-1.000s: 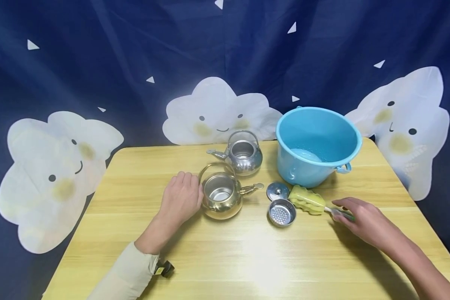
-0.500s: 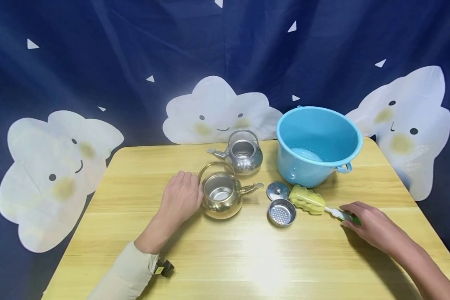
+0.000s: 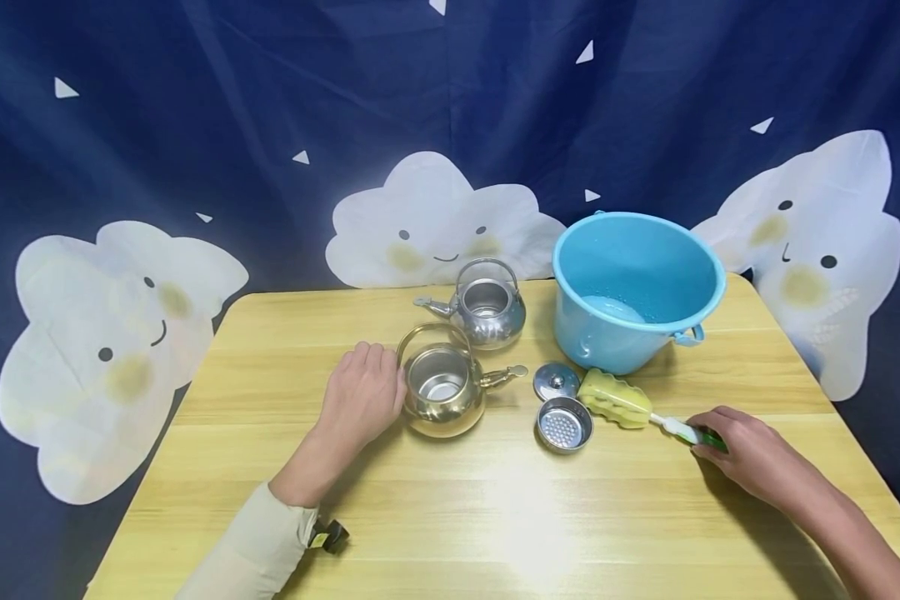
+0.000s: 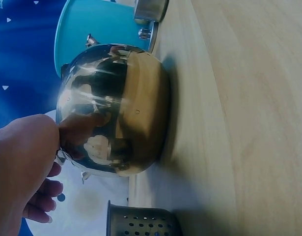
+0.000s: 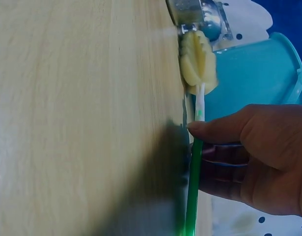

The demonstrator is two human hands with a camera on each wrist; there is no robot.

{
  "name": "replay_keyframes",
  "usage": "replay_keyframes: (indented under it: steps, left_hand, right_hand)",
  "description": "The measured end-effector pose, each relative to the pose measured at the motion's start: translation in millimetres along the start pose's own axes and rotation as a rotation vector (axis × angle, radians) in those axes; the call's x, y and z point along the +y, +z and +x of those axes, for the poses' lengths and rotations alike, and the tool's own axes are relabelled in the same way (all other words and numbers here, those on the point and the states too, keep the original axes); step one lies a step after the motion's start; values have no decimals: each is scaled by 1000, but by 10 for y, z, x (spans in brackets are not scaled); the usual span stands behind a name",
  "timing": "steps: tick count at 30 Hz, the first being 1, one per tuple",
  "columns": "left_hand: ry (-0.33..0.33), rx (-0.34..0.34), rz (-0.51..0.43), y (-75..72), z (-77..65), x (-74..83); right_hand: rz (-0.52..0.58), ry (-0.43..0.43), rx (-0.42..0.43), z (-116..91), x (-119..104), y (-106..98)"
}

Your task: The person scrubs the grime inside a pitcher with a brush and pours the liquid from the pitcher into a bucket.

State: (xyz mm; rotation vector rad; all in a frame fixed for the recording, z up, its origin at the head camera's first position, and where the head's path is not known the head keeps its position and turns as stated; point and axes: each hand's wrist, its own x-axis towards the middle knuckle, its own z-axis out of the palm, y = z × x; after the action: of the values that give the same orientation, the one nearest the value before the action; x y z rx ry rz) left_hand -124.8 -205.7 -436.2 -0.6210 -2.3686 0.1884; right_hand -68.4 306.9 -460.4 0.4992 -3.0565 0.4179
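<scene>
In the head view my left hand (image 3: 363, 392) is at the left side of a gold kettle (image 3: 441, 408), fingers bent by its handle's base. The left wrist view shows the thumb against the kettle's shiny upper side (image 4: 111, 108); the other fingers curl down beyond. The kettle stands lidless on the table, spout to the right. My right hand (image 3: 742, 450) holds the green handle (image 5: 193, 182) of a sponge bottle brush between thumb and fingers. Its yellow sponge head (image 3: 615, 400) lies in front of the blue bucket (image 3: 607, 350).
A lidless silver kettle (image 3: 495, 325) stands behind the gold one, near the back edge. A steel lid (image 3: 555, 382) and a perforated strainer cup (image 3: 564, 427) sit between kettle and brush. Another perforated cup (image 4: 141, 221) shows in the left wrist view.
My right hand has slid to the right along the brush handle, baring more of its white and green part. The left hand and the kettle have stayed where they were.
</scene>
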Motion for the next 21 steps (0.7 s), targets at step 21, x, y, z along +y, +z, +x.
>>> replay_keyframes:
  steps: [21]
  left_hand:
    - [-12, 1, -18, -5, 1, 10]
  right_hand:
    - [-12, -76, 115, -39, 11, -22]
